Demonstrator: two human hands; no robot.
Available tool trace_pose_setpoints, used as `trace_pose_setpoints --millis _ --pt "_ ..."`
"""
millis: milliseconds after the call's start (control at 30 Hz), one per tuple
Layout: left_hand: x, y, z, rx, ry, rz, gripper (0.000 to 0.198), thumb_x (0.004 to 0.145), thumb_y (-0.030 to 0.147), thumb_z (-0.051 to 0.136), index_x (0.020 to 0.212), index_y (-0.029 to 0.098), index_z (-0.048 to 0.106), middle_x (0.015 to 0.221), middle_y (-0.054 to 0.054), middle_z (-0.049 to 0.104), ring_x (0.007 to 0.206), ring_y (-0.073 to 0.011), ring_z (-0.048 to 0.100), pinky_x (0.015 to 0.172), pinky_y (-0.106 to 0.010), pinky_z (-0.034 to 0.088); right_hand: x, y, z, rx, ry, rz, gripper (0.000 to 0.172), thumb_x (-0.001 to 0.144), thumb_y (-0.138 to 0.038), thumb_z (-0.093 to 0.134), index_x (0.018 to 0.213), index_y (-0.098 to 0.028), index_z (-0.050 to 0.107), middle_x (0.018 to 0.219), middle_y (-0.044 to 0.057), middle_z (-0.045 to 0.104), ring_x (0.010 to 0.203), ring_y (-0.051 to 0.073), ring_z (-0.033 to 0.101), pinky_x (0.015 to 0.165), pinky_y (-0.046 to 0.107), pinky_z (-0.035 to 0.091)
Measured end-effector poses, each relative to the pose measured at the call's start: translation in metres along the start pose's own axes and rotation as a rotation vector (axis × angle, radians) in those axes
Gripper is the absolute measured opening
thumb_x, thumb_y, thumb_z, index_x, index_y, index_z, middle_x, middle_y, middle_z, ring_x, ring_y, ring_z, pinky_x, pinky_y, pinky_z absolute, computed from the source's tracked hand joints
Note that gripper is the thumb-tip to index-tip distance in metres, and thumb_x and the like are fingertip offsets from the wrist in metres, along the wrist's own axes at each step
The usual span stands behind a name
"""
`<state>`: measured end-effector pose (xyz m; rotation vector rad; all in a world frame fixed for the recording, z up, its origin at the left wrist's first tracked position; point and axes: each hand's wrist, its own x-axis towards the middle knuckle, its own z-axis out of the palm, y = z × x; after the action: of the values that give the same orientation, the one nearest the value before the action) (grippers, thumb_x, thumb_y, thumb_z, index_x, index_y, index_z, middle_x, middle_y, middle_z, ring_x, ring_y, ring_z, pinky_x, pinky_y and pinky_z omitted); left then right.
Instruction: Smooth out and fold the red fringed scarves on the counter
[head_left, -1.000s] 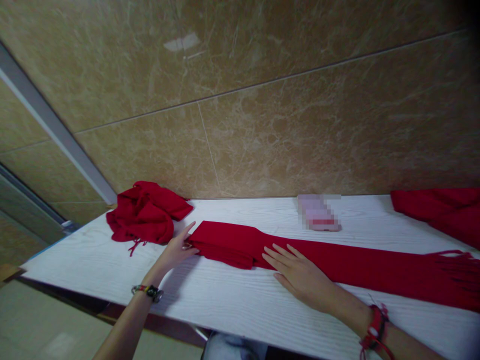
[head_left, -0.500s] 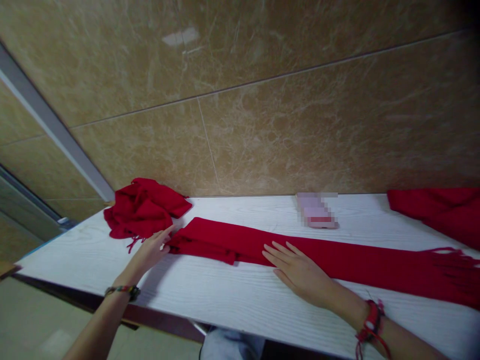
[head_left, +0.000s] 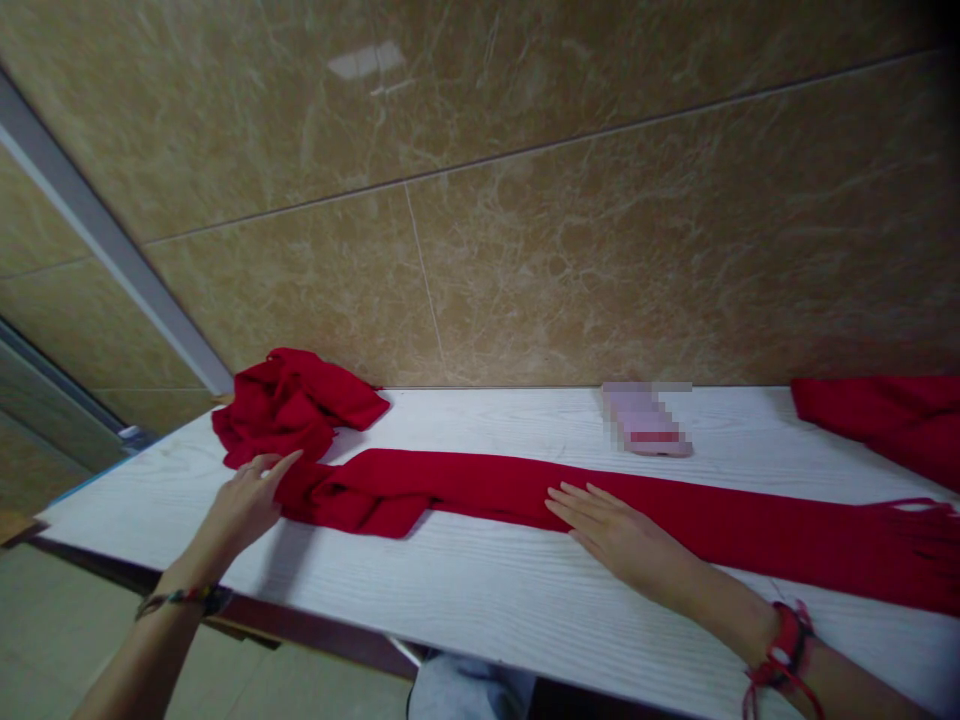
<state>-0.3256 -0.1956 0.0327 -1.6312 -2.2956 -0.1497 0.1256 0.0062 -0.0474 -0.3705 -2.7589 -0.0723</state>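
A long red scarf [head_left: 495, 485] lies lengthwise on the white table, its fringe spread at the right end. At its left end the cloth is bunched and partly doubled over, and my left hand [head_left: 247, 498] grips that end with the fingers curled behind it. My right hand [head_left: 611, 525] rests palm down on the middle of the scarf, fingers stretched out. Just beyond my left hand sits a crumpled red cloth [head_left: 289, 405], close to the wall.
The white table [head_left: 487, 590] backs onto a brown marbled tile wall [head_left: 562, 250]. A pink, pixelated phone-like object [head_left: 645, 415] lies by the wall. More folded red cloth [head_left: 885, 415] is at the right. A pale strip [head_left: 112, 230] runs up the wall at left.
My left hand has moved left, drawing the scarf's left end out with it. The folded part there has shifted left. My right hand stays flat on the scarf.
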Motion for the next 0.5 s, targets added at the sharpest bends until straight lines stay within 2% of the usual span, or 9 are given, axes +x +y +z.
trace_pose_setpoints --millis 67,133,233,300,400,500 --pt "0.003 0.037 -0.008 -0.029 -0.027 0.123 0.066 0.062 0.014 0.046 0.127 0.017 0.038 0.131 -0.011 0.038 0.120 -0.0330 0.033 0.096 -0.043 0.032 -0.007 0.009 0.003 -0.029 0.029 -0.033 0.048 0.083 -0.006 0.027 0.129 -0.017 0.040 0.131 0.007 0.043 0.121 0.017 0.037 0.099 0.037 0.036" --pt "0.006 0.077 -0.016 -0.150 -0.127 0.295 0.064 0.072 0.023 0.045 0.133 0.021 0.029 0.142 -0.009 0.023 0.127 -0.0284 0.024 0.101 -0.040 0.027 -0.017 0.017 0.001 -0.048 0.023 -0.037 0.055 0.079 0.000 0.024 0.130 -0.018 0.038 0.132 0.006 0.043 0.121 0.016 0.038 0.098 0.036 0.038" --pt "0.014 0.136 -0.022 -0.200 -0.243 0.449 0.068 0.077 0.040 0.049 0.136 0.023 0.021 0.145 -0.009 0.013 0.131 -0.0292 0.013 0.103 -0.044 0.021 -0.036 0.029 -0.009 -0.067 -0.036 0.057 0.062 0.074 0.003 0.023 0.129 -0.019 0.039 0.131 0.006 0.044 0.117 0.018 0.043 0.094 0.036 0.043" --pt "0.021 0.168 -0.020 -0.200 -0.283 0.560 0.072 0.074 0.043 0.053 0.136 0.025 0.020 0.145 -0.009 0.015 0.132 -0.0287 0.010 0.104 -0.047 0.015 -0.055 0.039 -0.018 -0.069 -0.080 0.144 0.065 0.070 0.003 0.024 0.129 -0.020 0.040 0.130 0.005 0.044 0.115 0.019 0.045 0.091 0.036 0.045" --pt "0.031 0.207 -0.012 -0.201 -0.281 0.717 0.065 0.075 0.036 0.052 0.134 0.026 0.025 0.142 -0.007 0.027 0.131 -0.0247 0.016 0.106 -0.046 0.011 -0.092 0.056 -0.030 -0.076 -0.120 0.253 0.066 0.069 0.002 0.026 0.129 -0.020 0.041 0.131 0.004 0.043 0.116 0.019 0.044 0.091 0.035 0.045" --pt "0.040 0.237 -0.002 -0.222 -0.262 0.802 0.057 0.078 0.029 0.049 0.131 0.023 0.033 0.138 -0.007 0.035 0.126 -0.0221 0.029 0.105 -0.039 0.021 -0.132 0.075 -0.043 -0.124 -0.142 0.363 0.061 0.071 -0.001 0.027 0.127 -0.019 0.044 0.131 0.006 0.043 0.116 0.019 0.044 0.091 0.035 0.045"
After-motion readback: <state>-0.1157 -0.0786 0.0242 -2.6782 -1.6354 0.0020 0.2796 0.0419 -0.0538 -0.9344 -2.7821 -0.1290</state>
